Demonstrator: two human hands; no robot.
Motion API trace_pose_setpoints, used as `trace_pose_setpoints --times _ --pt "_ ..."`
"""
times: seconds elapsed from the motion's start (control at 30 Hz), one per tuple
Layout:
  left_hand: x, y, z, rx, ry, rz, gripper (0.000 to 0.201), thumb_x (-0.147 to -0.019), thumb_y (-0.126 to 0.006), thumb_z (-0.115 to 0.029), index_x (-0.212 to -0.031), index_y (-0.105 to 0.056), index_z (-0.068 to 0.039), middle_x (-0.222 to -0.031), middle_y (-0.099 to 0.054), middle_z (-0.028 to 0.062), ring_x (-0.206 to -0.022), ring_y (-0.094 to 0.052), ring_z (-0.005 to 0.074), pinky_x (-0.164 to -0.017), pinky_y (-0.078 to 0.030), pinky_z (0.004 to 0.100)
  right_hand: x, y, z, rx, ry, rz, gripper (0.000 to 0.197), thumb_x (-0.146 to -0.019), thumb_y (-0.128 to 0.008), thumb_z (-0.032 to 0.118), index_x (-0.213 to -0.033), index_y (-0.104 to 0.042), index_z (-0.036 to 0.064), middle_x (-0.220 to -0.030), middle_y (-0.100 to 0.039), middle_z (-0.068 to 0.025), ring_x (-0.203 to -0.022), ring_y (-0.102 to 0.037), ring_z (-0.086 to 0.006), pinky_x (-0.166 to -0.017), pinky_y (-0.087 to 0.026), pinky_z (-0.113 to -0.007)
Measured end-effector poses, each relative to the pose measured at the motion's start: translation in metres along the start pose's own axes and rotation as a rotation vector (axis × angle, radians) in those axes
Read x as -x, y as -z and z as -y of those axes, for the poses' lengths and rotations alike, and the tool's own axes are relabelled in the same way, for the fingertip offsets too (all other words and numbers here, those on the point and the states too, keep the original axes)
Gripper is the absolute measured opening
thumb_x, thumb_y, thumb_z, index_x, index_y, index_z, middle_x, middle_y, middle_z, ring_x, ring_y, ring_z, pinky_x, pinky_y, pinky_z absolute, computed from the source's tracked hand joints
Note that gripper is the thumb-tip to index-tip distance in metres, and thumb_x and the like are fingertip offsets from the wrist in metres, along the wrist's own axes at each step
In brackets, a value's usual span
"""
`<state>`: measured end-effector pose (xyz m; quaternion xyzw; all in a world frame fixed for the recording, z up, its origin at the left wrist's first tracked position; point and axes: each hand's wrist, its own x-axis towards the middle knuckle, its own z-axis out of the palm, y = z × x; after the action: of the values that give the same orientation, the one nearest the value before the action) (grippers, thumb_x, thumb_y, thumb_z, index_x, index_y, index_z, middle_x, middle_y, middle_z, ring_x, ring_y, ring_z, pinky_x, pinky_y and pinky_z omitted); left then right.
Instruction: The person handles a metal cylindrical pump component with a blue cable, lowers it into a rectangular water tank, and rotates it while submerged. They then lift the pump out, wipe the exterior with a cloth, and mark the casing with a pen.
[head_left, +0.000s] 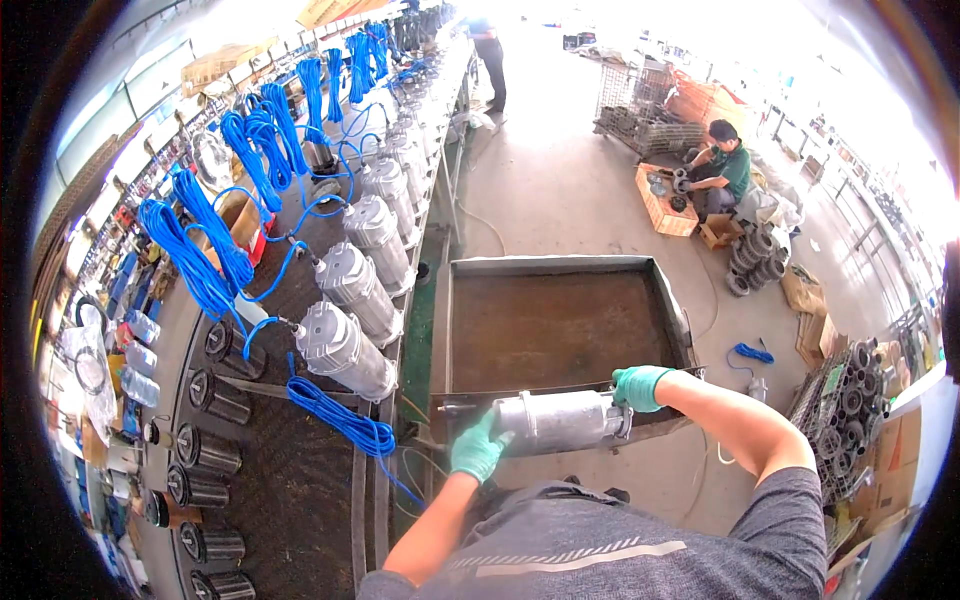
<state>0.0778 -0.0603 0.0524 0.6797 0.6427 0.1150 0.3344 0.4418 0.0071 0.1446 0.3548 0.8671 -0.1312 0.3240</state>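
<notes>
Lying on its side across my front is a silver cylindrical pump body, with a shaft sticking out of its left end. My left hand, in a green glove, grips that left end, its thumb lying along the metal. At the opposite end my right hand, gloved the same way, is closed round the fittings there; its fingertips are partly hidden. The pump body is held level at the near edge of a rectangular metal tank, which holds brownish liquid.
Left of me, a long workbench carries upright silver pumps with coiled blue cables and dark cylinders. A seated co-worker handles parts at a wooden crate. Wire baskets of black parts stand at right.
</notes>
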Motion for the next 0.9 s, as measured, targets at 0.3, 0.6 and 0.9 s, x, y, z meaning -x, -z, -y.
trace_pose_setpoints --times 0.3,0.6,0.9 --pt "0.005 -0.007 0.010 0.033 -0.038 -0.062 0.074 -0.089 -0.073 -0.047 -0.155 -0.044 -0.027 -0.117 -0.071 0.0242 -0.107 -0.068 0.0430 -0.093 -0.053 0.0506 0.009 0.030 0.021 -0.217 -0.491 0.084 0.029 -0.087 -0.067 0.015 -0.113 -0.072 0.0026 -0.113 -0.075 -0.0193 -0.108 -0.072 -0.0344 -0.087 -0.058 -0.045" --pt "-0.001 -0.004 -0.002 0.094 -0.056 -0.085 0.070 -0.089 -0.077 -0.039 -0.151 -0.050 -0.022 -0.109 -0.072 0.0224 -0.100 -0.069 0.0416 -0.088 -0.053 0.0496 0.018 0.020 0.007 -0.256 -0.472 -0.065 0.038 -0.096 -0.059 0.031 -0.123 -0.068 0.0055 -0.113 -0.074 -0.0219 -0.104 -0.072 -0.0382 -0.086 -0.058 -0.048" --pt "0.000 -0.010 0.001 0.067 -0.034 -0.074 0.069 -0.089 -0.077 -0.034 -0.152 -0.048 -0.027 -0.105 -0.073 0.0203 -0.096 -0.071 0.0392 -0.086 -0.054 0.0482 0.017 0.005 0.003 -0.344 -0.420 -0.082 0.040 -0.090 -0.067 0.023 -0.120 -0.062 -0.0018 -0.107 -0.073 -0.0234 -0.101 -0.071 -0.0420 -0.084 -0.057 -0.048"
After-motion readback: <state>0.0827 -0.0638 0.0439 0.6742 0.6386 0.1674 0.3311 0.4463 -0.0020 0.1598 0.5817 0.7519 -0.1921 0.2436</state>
